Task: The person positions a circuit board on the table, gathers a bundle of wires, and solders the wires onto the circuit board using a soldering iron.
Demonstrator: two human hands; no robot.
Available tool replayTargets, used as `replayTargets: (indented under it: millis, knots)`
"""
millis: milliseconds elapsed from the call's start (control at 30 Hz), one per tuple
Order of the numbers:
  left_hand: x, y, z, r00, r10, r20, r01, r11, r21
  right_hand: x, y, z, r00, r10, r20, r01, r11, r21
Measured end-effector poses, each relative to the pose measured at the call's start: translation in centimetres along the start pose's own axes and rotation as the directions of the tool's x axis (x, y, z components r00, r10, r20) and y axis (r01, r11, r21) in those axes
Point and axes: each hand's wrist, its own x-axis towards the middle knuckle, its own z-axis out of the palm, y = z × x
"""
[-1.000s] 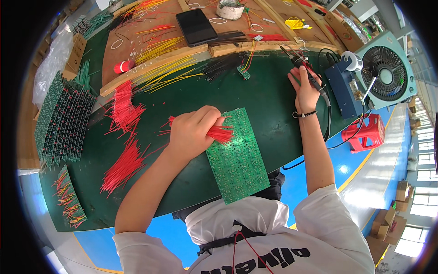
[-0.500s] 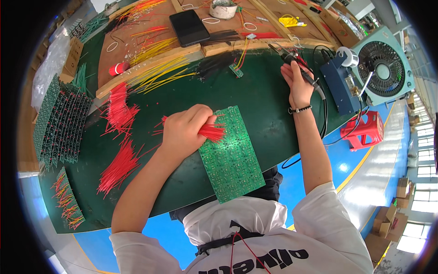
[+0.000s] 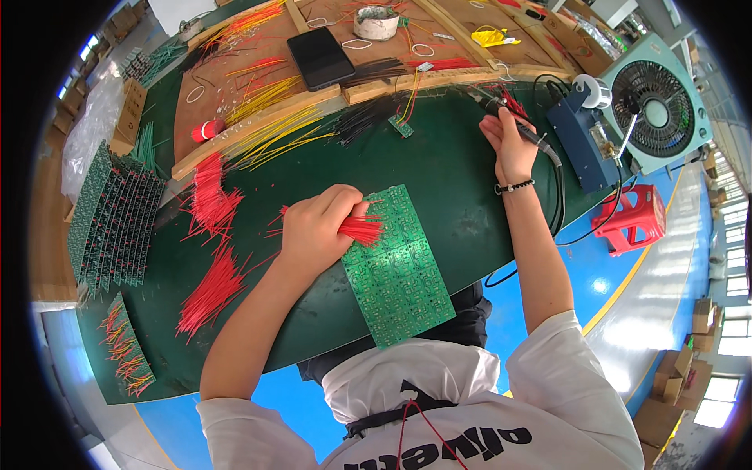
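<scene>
My left hand (image 3: 319, 229) is closed round a bundle of red wires (image 3: 362, 230), whose ends fan out over the upper left part of a green circuit board panel (image 3: 403, 274). That panel lies at the table's near edge, partly hidden by the hand and wires. Off to the right, my right hand (image 3: 513, 147) grips a black-handled soldering iron (image 3: 529, 135), its tip pointing to the far left, away from the panel. Left of my left arm, loose red wires (image 3: 210, 290) lie in a pile, with another red bundle (image 3: 211, 196) beyond it.
A blue soldering station (image 3: 581, 141) with a solder spool (image 3: 593, 92) stands at right, beside a fan (image 3: 658, 102). Wooden strips (image 3: 258, 129) cross the far side, with yellow and black wires and a phone (image 3: 319, 59). Stacked boards (image 3: 113, 219) stand at left; a small wired board (image 3: 402, 126) lies mid-table.
The view has shifted slightly. Both hands keep their grips and hold nearly the same places; the panel has not visibly moved relative to them.
</scene>
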Motion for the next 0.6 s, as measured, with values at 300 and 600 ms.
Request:
replayTargets:
  millis: [300,600]
  knots:
    - [0.2,-0.1,0.3,0.997,0.037,-0.072,-0.036,0.999,0.019,-0.4,-0.9,0.0,0.999,0.015,-0.033,-0.007,0.972,0.235]
    - [-0.3,-0.2,0.0,1.000,0.018,-0.019,-0.018,1.000,0.000,-0.9,-1.2,-0.4,0.984,0.155,0.093,-0.180,0.898,0.402]
